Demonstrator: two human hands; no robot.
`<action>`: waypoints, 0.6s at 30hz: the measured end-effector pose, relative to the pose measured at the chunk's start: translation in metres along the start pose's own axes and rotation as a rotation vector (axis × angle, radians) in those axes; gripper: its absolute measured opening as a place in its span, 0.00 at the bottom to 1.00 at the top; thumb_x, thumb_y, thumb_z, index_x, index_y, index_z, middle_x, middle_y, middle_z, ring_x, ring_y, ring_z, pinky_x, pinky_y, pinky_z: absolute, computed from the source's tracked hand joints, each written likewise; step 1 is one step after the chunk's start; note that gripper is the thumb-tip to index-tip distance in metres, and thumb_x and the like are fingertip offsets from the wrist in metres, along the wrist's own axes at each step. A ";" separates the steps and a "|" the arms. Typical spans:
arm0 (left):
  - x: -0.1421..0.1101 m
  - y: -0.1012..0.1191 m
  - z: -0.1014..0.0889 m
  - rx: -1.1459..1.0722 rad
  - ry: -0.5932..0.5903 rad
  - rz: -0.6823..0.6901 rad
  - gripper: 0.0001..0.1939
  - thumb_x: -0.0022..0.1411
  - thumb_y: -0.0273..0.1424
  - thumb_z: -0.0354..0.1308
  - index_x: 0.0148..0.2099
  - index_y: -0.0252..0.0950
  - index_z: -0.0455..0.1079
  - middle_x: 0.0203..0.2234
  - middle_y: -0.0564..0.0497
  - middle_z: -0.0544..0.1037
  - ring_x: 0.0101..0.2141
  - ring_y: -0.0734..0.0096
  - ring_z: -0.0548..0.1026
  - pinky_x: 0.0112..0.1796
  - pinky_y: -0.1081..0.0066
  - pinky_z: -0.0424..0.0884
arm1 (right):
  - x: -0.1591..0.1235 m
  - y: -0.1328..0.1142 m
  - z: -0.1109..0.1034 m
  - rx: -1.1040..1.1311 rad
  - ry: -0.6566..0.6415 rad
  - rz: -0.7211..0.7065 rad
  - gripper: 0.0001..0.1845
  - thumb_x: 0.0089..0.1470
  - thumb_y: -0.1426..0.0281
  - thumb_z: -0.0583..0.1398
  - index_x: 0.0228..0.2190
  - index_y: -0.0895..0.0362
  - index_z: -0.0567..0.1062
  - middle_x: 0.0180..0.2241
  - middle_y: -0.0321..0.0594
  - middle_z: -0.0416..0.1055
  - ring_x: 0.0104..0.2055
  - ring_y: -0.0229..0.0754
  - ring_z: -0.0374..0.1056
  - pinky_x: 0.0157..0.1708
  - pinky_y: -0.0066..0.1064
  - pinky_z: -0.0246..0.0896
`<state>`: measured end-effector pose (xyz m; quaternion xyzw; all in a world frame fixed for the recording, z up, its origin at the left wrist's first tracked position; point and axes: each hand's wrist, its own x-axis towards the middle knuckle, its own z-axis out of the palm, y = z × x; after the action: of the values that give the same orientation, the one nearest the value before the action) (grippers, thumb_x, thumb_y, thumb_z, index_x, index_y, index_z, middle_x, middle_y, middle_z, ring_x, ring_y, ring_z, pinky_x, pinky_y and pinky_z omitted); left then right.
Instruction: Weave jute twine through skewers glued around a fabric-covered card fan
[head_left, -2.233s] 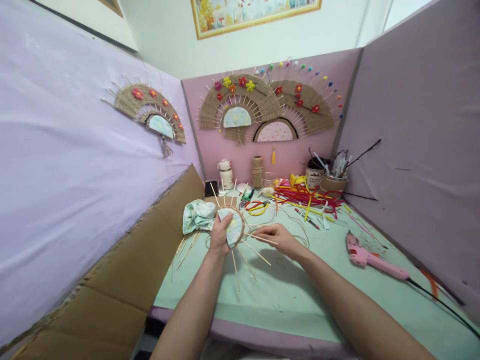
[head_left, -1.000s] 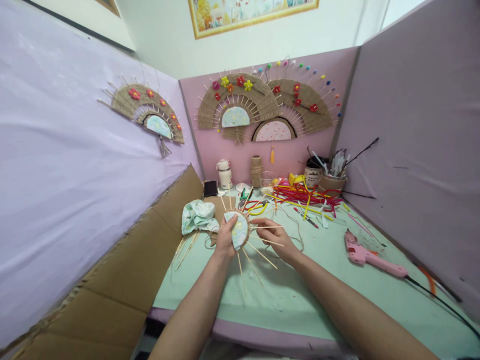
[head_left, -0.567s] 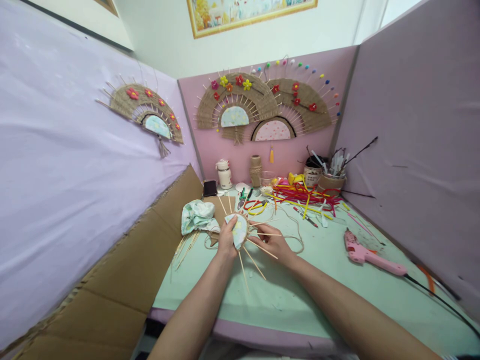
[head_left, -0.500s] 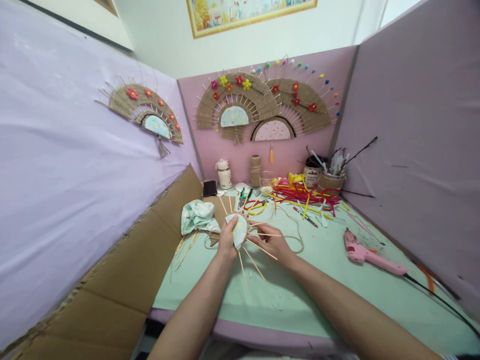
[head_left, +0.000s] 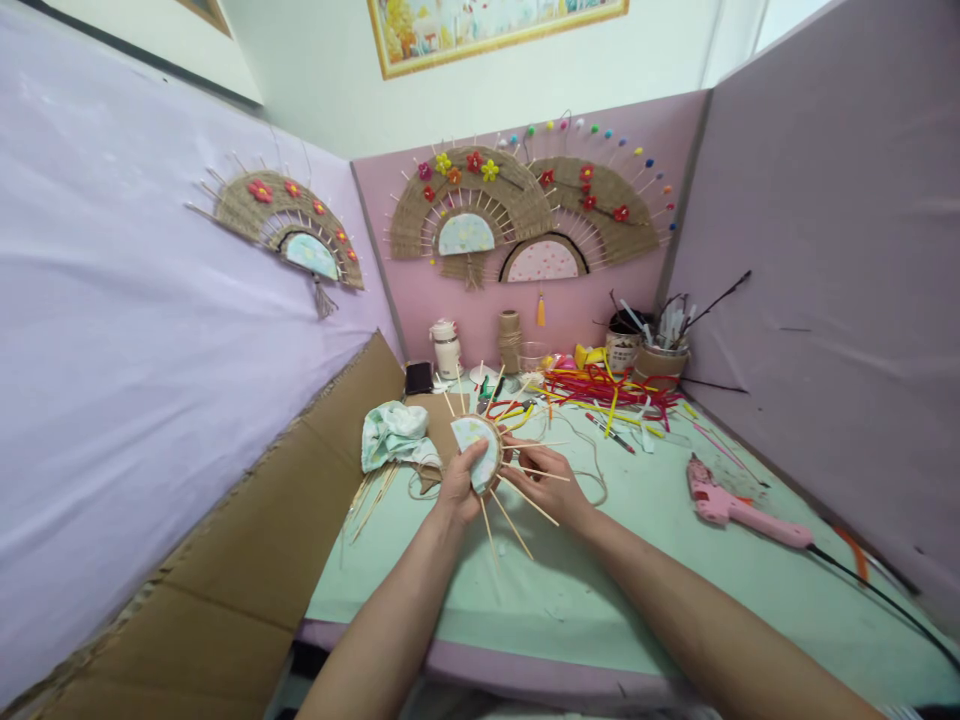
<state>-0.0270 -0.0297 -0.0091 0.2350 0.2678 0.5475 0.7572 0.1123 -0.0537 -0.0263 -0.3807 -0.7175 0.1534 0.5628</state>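
Observation:
A small half-round fan base is tilted above the table, faced with pale blue-green patterned cloth. Thin wooden sticks fan out from its curved edge, where brown twine runs around them. My left hand is closed on the base, thumb across the cloth face and fingers behind it. My right hand is at the base's right side, among the sticks. Its fingers are closed on the twine close to the rim; the fingertips are partly hidden by sticks.
A crumpled cloth and loose sticks lie left. Behind are scissors, a twine spool and red pipe cleaners. A pink glue gun lies right, its cord trailing. Cardboard stands along the left edge.
The fan base has turned slightly and shifted a little right in my left hand's hold. My right hand has moved slightly right with it, staying among the sticks.

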 end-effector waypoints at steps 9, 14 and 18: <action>-0.002 0.005 0.000 -0.020 -0.024 -0.015 0.10 0.52 0.25 0.58 0.39 0.27 0.71 0.26 0.45 0.78 0.30 0.66 0.78 0.34 0.71 0.75 | -0.001 -0.003 -0.001 0.020 -0.008 -0.037 0.18 0.52 0.62 0.61 0.42 0.57 0.76 0.23 0.37 0.69 0.23 0.35 0.61 0.26 0.27 0.59; -0.002 0.007 -0.002 -0.027 -0.066 -0.009 0.09 0.53 0.26 0.57 0.39 0.28 0.71 0.28 0.45 0.78 0.32 0.66 0.78 0.36 0.70 0.75 | 0.001 -0.007 -0.002 0.117 -0.050 0.046 0.15 0.52 0.61 0.61 0.39 0.56 0.76 0.28 0.41 0.72 0.23 0.35 0.59 0.23 0.27 0.57; -0.001 0.014 -0.002 -0.094 -0.005 0.027 0.08 0.53 0.25 0.58 0.37 0.29 0.70 0.27 0.47 0.78 0.28 0.69 0.77 0.37 0.68 0.75 | 0.003 -0.004 -0.003 0.199 -0.036 0.180 0.15 0.50 0.61 0.61 0.36 0.57 0.76 0.21 0.35 0.66 0.21 0.34 0.55 0.22 0.27 0.53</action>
<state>-0.0382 -0.0270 -0.0015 0.2041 0.2364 0.5691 0.7607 0.1137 -0.0549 -0.0207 -0.3830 -0.6715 0.2804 0.5690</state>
